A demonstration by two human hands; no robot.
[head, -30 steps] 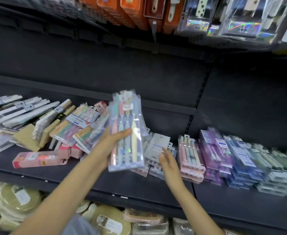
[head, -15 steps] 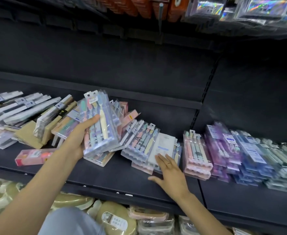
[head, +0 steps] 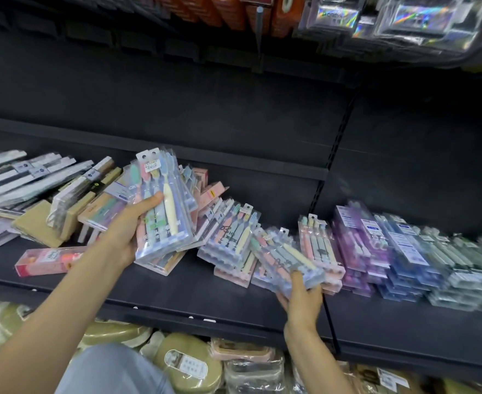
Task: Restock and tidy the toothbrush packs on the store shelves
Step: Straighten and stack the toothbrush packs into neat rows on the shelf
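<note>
Left hand (head: 120,234) fingers curled round upright toothbrush pack (head: 165,211); right hand (head: 302,304) fingers pinching second pack (head: 288,261) over shelf (head: 205,294).

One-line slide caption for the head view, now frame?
Left hand holds a toothbrush pack while right hand grips another pack on the shelf.
</note>
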